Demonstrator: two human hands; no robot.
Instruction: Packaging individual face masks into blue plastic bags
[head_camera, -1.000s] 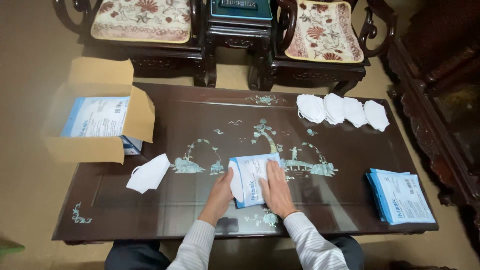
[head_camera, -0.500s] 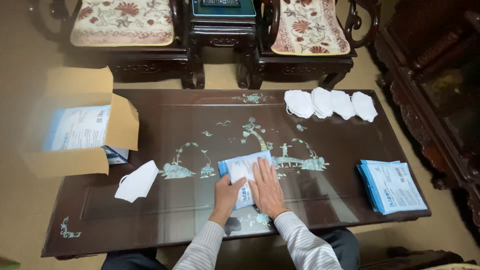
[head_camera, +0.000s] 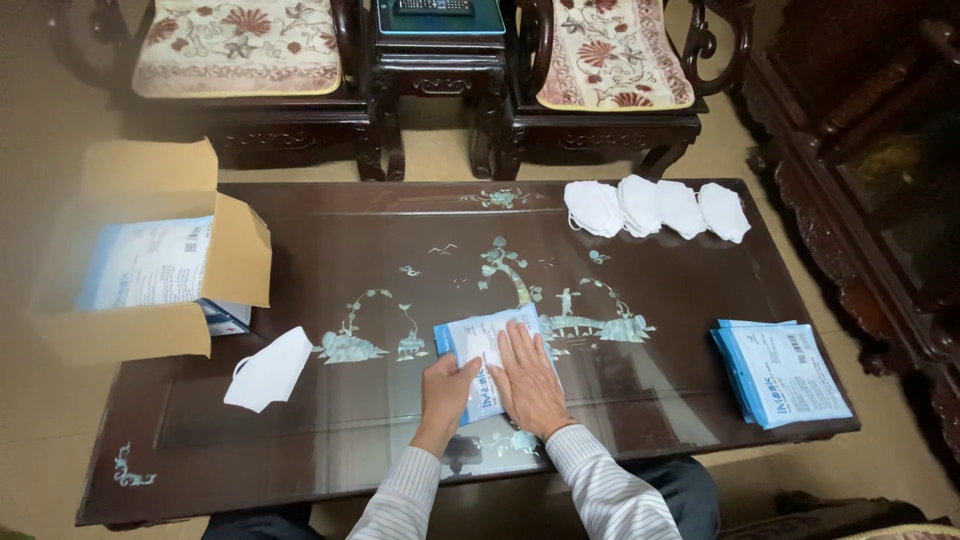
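Flat glossy pouch (head_camera: 482, 352) under palms

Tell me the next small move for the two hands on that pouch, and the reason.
Probably slide the right hand outward along the blue-and-white mask pouch to flatten it. That palm lies flat on the pouch, the left hand pins its near edge, and the pouch lies on the dark inlaid table, its surface looking puffy.
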